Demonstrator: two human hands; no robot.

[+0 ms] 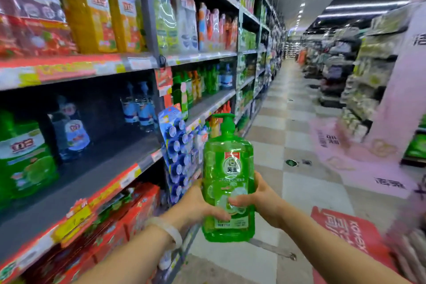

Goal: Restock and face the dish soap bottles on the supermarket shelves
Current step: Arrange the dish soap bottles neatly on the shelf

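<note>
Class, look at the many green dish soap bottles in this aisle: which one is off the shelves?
The green pump bottle gripped by the left hand and right hand, out in the aisle; the other green bottles stand on the shelves.

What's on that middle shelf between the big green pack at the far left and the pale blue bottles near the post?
In the head view, one clear bottle with a blue label stands between the green pack and the pale blue bottles; otherwise bare dark shelf.

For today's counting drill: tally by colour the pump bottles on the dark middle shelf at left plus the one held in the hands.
Green: 2, the held bottle and the shelf bottle
Clear with blue labels: 3
Total: 5
</note>
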